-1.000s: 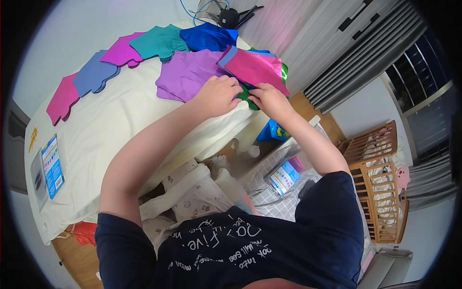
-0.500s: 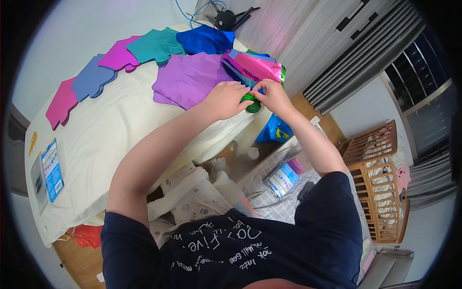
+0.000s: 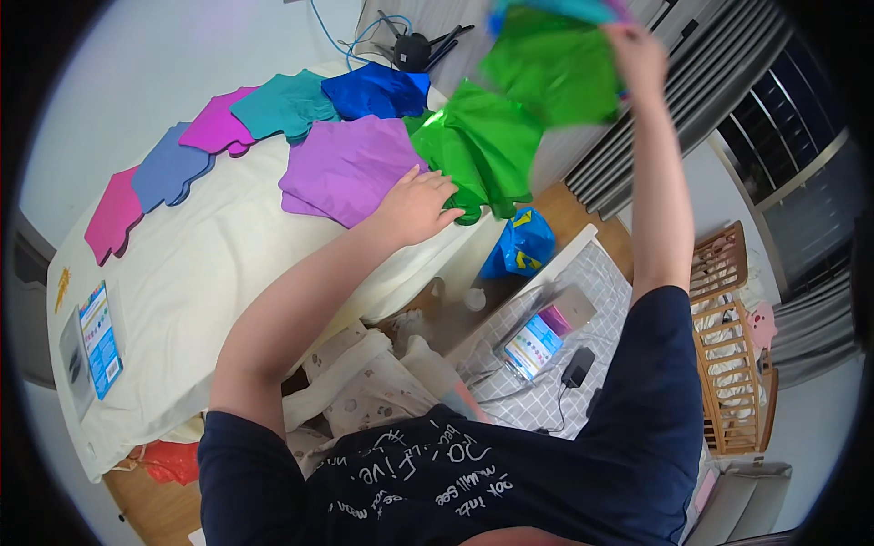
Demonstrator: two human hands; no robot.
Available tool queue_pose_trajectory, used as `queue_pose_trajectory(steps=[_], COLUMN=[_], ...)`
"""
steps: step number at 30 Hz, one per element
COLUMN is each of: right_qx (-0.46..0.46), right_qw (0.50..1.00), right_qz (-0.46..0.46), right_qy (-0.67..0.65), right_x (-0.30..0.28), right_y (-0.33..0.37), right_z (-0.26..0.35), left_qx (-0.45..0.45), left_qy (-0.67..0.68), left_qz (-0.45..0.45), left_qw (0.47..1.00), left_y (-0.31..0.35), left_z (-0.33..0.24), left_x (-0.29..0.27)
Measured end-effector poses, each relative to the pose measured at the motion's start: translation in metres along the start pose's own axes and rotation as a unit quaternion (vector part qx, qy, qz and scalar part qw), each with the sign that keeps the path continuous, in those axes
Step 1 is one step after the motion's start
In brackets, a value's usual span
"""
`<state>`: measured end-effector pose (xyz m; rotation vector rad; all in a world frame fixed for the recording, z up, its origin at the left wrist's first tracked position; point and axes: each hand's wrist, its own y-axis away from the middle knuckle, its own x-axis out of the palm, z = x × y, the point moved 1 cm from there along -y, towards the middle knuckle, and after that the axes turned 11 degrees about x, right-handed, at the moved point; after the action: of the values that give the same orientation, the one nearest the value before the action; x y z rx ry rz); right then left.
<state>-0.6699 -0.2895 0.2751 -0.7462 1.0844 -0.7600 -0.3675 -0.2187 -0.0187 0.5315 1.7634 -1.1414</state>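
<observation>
Right hand (image 3: 643, 62) now high up, green sheets (image 3: 555, 73) in its grip

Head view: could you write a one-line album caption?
Right hand holds a green-faced bundle aloft; left hand rests at the edges of purple sheets and green sheets on cream cloth.

Right hand (image 3: 640, 65) holds green sheets (image 3: 551, 68); left hand (image 3: 417, 207) touches purple sheets (image 3: 350, 168).

We log green sheets (image 3: 478, 150): glossy, foil-like. Lilac sheets (image 3: 350, 168): satiny. Dark-blue sheets (image 3: 378, 88): shiny. Desk cloth (image 3: 200, 291): matt, wrinkled. Crib (image 3: 724, 292): smooth wood. Grey curtain (image 3: 596, 168): matt cloth.
</observation>
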Motion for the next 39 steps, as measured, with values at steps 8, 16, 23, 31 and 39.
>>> queue_pose_trajectory(steps=[8,16,23,31,39], right_qx=[-0.302,-0.442,-0.339,-0.299,-0.296], right_qw=[0.927,0.879,0.879,0.870,0.863], right_qz=[-0.216,0.150,0.293,0.353,0.387], right_qy=[-0.050,-0.099,-0.161,-0.168,-0.136], right_x=[-0.068,0.069,0.094,0.099,0.095], right_y=[0.015,0.205,0.294,0.312,0.308], right_z=[0.120,0.131,0.137,0.163,0.167], left_qx=[0.008,-0.020,-0.002,-0.023,-0.029], left_qy=[-0.018,0.075,0.149,0.136,0.093], left_qz=[-0.022,0.019,0.022,-0.035,-0.063], left_qw=[1.000,0.997,0.989,0.990,0.993], left_y=[-0.004,0.037,0.131,0.140,0.127], left_z=[0.000,0.015,0.055,0.063,0.057], left_x=[-0.002,-0.063,-0.110,-0.113,-0.109])
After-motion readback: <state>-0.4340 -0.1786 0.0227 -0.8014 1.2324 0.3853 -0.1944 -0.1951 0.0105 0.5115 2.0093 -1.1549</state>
